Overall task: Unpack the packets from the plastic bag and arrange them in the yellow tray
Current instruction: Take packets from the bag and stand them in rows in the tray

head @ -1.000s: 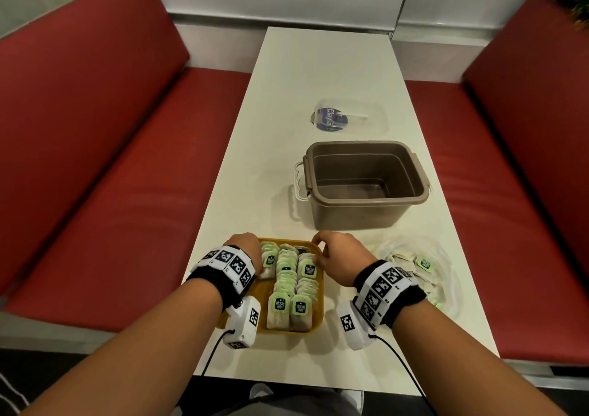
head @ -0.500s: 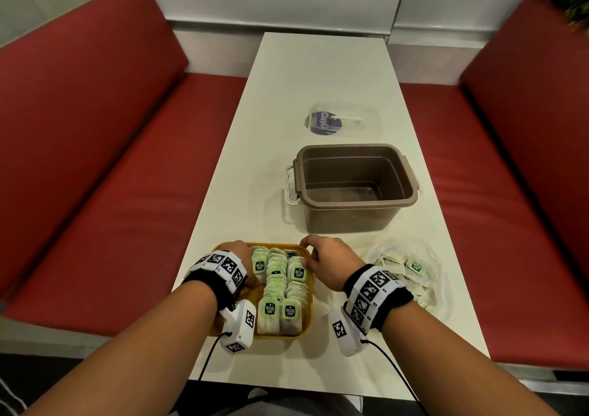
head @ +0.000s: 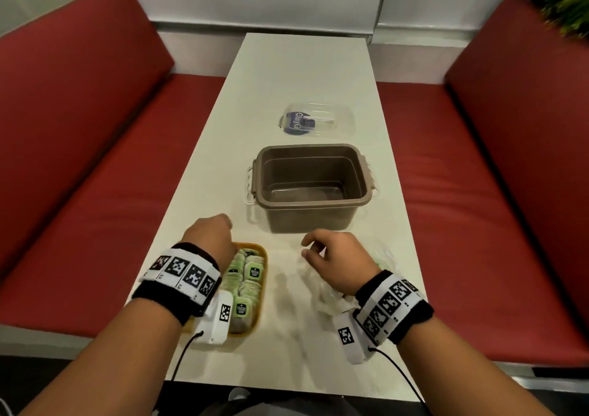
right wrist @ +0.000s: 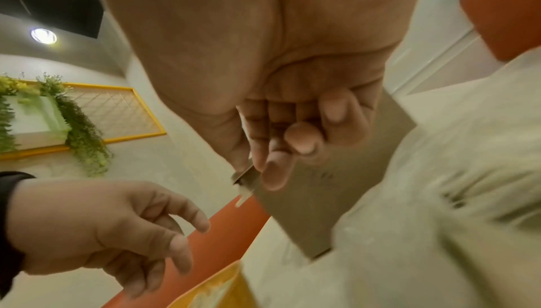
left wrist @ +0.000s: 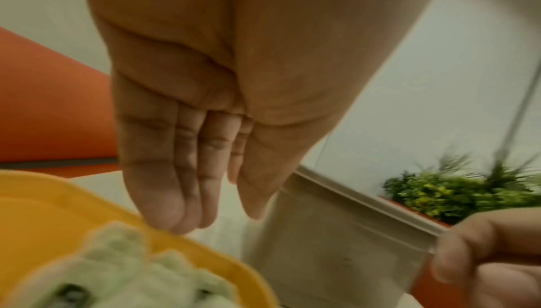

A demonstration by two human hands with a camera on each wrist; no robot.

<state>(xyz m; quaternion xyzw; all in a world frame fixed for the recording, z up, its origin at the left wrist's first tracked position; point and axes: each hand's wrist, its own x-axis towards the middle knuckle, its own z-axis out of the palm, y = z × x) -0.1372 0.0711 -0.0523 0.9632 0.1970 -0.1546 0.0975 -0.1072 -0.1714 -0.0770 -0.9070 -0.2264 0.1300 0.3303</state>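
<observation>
Yellow tray (head: 262,256) near bench (head: 306,74) edge, packets (head: 245,283) filling it. Left hand (head: 208,240) above its far end, fingers (left wrist: 152,188) straight, empty. Right hand (head: 338,261) loosely curled over plastic bag (head: 328,291); suggest pinching one packet, avoiding film.

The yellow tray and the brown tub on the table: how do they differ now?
The yellow tray is shallow and packed with rows of green-labelled packets; the brown tub is deep and holds nothing visible. The tray lies near the table's front edge, under the left hand; the tub stands farther back, untouched. Both are rectangular with rounded corners.
</observation>
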